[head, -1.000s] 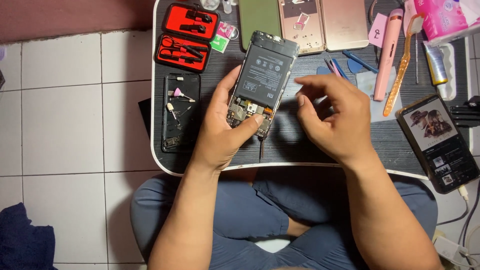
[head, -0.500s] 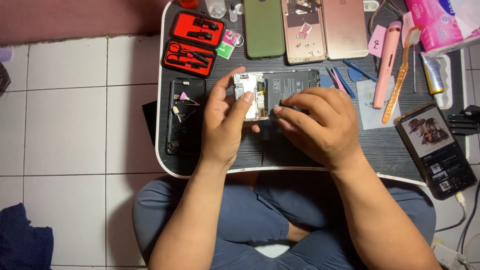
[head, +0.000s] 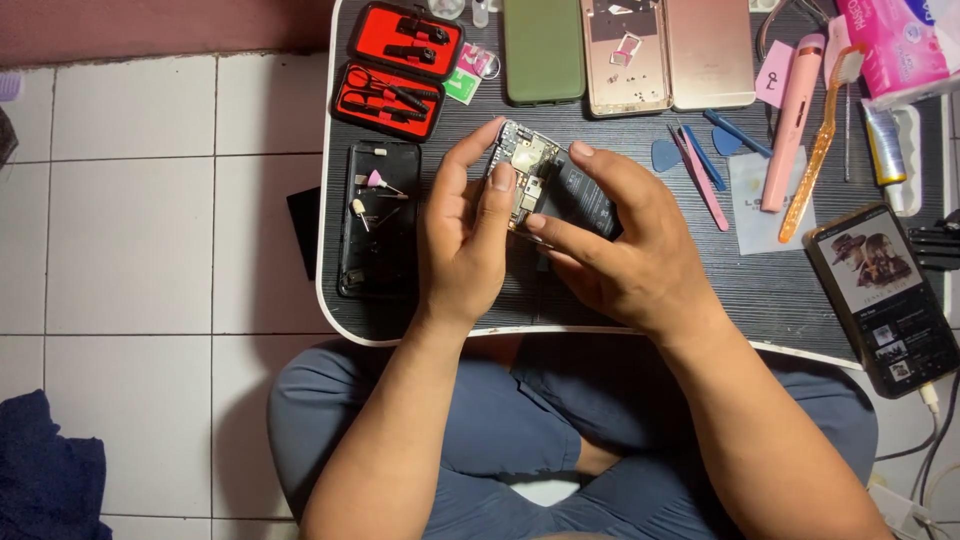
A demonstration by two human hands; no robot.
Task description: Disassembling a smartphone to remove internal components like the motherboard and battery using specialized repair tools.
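1. Since the earlier frames, you have turned the opened phone (head: 545, 185): a second ago it stood lengthwise away from you with its battery showing, half a second ago it lay sideways, and now it sits tilted between both hands above the middle of the dark lap table (head: 760, 290), circuit board end toward the far left.
2. At the far left of the table lies a black phone shell (head: 378, 220) with small pink-tipped grinding bits on it, just beside your left hand.
3. Beyond it sits an open red tool case (head: 397, 68), and right of that a green phone (head: 543, 50) and a rose-gold back cover (head: 668, 52).
4. Right of your hands lie blue picks (head: 665, 155), a pink tool (head: 792, 122), an orange toothbrush (head: 820, 145), and a lit phone (head: 885, 295) at the near right edge.
5. Your fingers cover much of the opened phone, so its lower half is hidden.
6. Your left hand (head: 462, 235) grips the opened phone's left side, thumb and forefinger curled on the board.
7. Your right hand (head: 625, 255) holds its right side, fingers closed around the body, forefinger stretched across the board.
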